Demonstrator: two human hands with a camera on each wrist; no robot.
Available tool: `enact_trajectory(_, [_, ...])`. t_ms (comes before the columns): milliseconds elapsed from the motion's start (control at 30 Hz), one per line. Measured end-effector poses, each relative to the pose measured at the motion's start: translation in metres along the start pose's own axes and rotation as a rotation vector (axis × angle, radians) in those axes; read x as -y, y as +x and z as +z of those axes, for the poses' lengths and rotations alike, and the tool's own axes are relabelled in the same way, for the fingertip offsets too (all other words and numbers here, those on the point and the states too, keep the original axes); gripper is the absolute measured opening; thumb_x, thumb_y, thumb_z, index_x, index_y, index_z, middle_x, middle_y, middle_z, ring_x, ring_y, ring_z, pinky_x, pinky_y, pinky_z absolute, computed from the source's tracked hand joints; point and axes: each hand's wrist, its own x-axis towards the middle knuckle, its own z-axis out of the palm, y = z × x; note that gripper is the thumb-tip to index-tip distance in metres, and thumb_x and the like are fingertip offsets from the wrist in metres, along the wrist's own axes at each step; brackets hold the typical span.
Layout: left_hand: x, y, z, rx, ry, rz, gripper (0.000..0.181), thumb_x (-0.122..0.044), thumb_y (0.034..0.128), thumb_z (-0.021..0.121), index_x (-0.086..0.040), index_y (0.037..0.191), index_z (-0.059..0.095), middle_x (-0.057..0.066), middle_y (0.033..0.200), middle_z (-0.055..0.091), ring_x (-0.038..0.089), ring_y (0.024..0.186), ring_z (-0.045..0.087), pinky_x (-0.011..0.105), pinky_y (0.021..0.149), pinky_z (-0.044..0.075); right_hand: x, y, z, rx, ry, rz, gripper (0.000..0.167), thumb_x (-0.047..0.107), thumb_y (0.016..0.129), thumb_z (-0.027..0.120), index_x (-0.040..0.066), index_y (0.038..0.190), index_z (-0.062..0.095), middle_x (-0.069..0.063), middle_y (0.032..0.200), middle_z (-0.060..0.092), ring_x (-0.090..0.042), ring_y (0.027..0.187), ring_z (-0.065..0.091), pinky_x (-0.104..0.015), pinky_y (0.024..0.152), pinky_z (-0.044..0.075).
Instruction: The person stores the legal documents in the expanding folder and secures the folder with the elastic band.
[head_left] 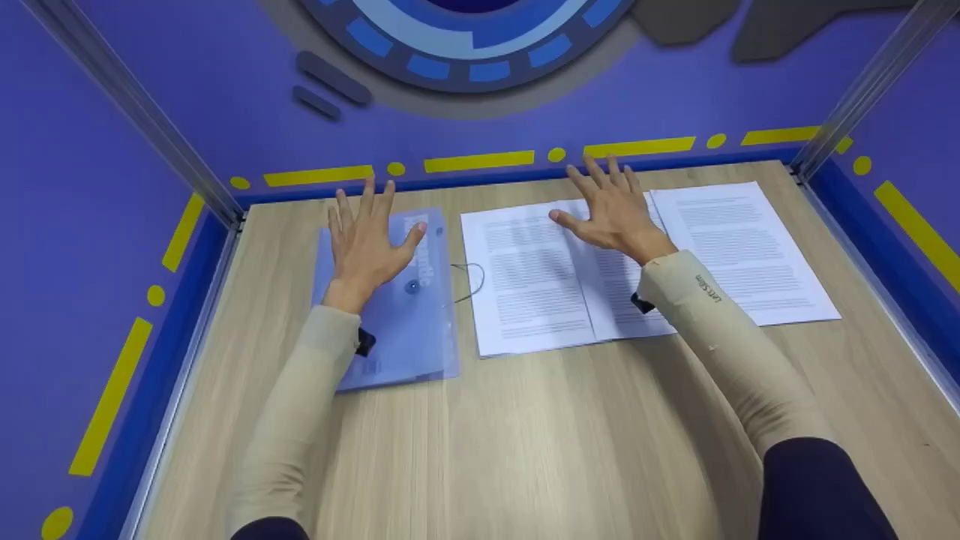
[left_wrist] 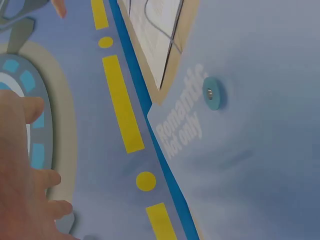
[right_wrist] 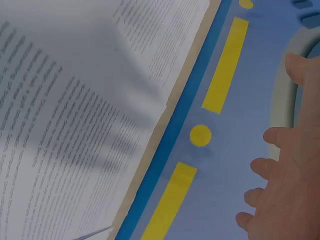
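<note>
My left hand [head_left: 367, 251], fingers spread and holding nothing, hovers over a translucent blue document folder [head_left: 420, 337]. The left wrist view shows pale "Romantic" lettering on the folder [left_wrist: 260, 165] and a round blue button [left_wrist: 211, 93]. Further right, my right hand [head_left: 611, 214] is spread over white printed sheets [head_left: 532, 289], also holding nothing. Its shadow falls across the pages. Another printed sheet [head_left: 742, 247] lies at the right end, partly hidden behind the right hand and forearm. In the right wrist view, the fingers of the right hand [right_wrist: 290, 165] are apart from the paper [right_wrist: 65, 125].
A thin grey cord [head_left: 480, 281] loops between the folder and the sheets. Everything lies on a wood-grain table [head_left: 510, 450]. Blue-purple panels with yellow marks [head_left: 480, 162] stand along its back and sides, joined by metal posts [head_left: 862, 86] at the corners.
</note>
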Motion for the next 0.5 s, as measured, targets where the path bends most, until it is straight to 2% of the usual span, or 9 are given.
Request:
enact_trajectory(200, [-0.001, -0.017, 0.0, 0.001, 0.009, -0.003, 0.092, -0.07, 0.101, 0.049, -0.021, 0.173, 0.02, 0.011, 0.181, 0.005, 0.055, 0.162, -0.006, 0.069, 0.131, -0.003, 0.018, -0.002, 0.005, 0.007, 0.031, -0.056, 0.1, 0.082, 0.099, 0.04, 0.019, 0.173, 0.017, -0.01, 0.181, 0.007, -0.043, 0.166, -0.003, -0.064, 0.133, -0.004])
enact_trajectory(367, [-0.005, -0.033, 0.004, -0.007, 0.011, -0.013, 0.091, -0.069, 0.1001, 0.05, -0.023, 0.173, 0.023, 0.012, 0.181, 0.01, 0.055, 0.163, -0.001, 0.07, 0.131, 0.001, 0.033, -0.006, 0.011, -0.014, 0.038, -0.12, 0.101, 0.08, 0.099, 0.044, 0.017, 0.173, 0.018, -0.008, 0.181, 0.009, -0.042, 0.167, 0.001, -0.064, 0.133, 0.003])
enact_trajectory(500, [-0.01, -0.044, 0.009, -0.011, 0.016, 0.008, 0.09, -0.068, 0.1, 0.051, -0.019, 0.171, 0.028, 0.014, 0.18, 0.015, 0.057, 0.162, 0.004, 0.07, 0.131, 0.004, 0.043, -0.007, 0.016, -0.008, 0.048, -0.175, 0.099, 0.076, 0.1, 0.047, 0.016, 0.173, 0.018, -0.011, 0.18, 0.012, -0.04, 0.167, 0.004, -0.064, 0.133, 0.006])
